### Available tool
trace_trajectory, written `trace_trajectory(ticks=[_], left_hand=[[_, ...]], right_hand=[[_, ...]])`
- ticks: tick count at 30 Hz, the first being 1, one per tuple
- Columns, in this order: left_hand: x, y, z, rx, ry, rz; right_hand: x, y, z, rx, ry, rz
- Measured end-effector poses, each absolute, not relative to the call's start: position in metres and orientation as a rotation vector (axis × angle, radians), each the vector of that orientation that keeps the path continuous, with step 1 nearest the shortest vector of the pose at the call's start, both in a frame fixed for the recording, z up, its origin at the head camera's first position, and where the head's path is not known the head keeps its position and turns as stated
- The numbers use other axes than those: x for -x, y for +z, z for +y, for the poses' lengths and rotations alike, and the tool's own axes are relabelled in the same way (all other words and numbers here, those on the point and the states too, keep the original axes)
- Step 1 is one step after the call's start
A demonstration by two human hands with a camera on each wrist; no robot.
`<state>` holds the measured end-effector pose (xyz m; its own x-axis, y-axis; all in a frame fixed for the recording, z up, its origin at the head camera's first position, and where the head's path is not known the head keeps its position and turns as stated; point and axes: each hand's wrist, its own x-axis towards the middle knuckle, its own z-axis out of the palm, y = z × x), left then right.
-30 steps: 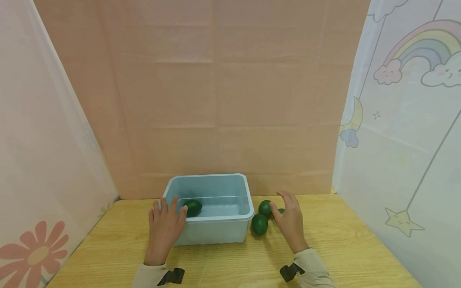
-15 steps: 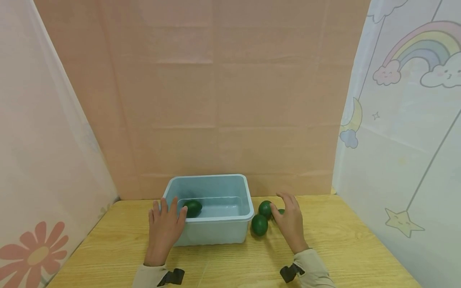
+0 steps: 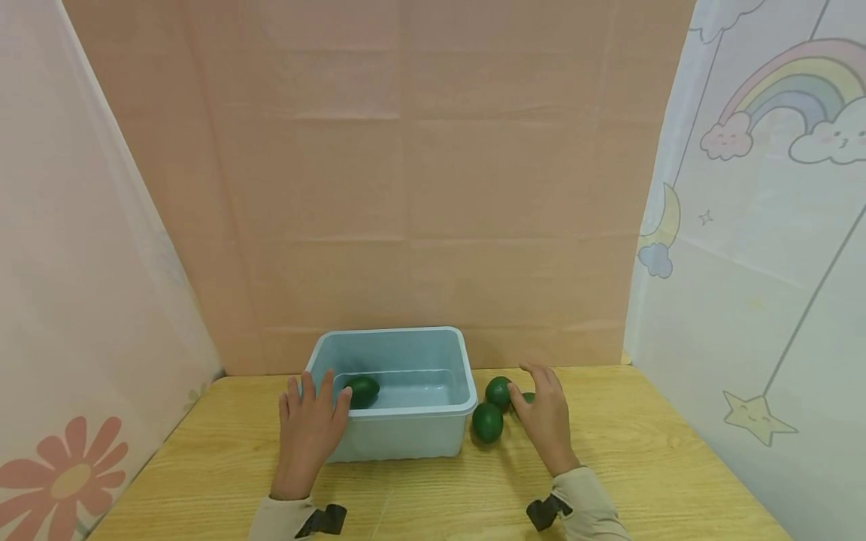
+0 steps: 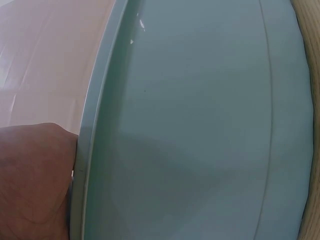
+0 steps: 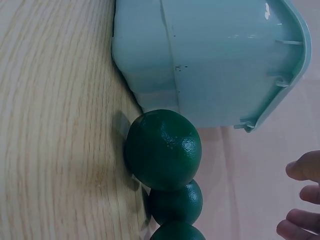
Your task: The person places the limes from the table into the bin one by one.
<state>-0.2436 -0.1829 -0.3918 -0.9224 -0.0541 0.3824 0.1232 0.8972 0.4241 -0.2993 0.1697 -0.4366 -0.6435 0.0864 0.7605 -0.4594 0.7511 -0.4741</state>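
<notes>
A light blue plastic bin (image 3: 395, 437) stands on the table with one dark green, oval fruit (image 3: 362, 391) inside, near its left end. My left hand (image 3: 310, 432) lies over the bin's front left corner, fingers spread; the left wrist view has it against the rim (image 4: 85, 165). Right of the bin sit three similar green fruits: a front one (image 3: 488, 423), one behind it (image 3: 498, 393), and a third (image 3: 528, 397) mostly hidden by my right hand (image 3: 544, 413). That hand hovers with thumb and fingers apart, holding nothing. In the right wrist view its fingertips (image 5: 302, 217) are clear of the fruits.
The wooden table (image 3: 629, 466) extends to both sides and in front of the bin. A tan backdrop (image 3: 433, 188) hangs right behind it. Patterned curtains flank the table on the left (image 3: 101, 263) and right (image 3: 744, 300).
</notes>
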Motion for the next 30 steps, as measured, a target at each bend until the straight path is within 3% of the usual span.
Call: trace_trajectory(ticks=[30], left_hand=[[0.2456,-0.3925,-0.186,0.046,-0.631,-2.692]], right_hand=[[0.2996,-0.4429,0.1713,-0.199,0.837,-2.271]])
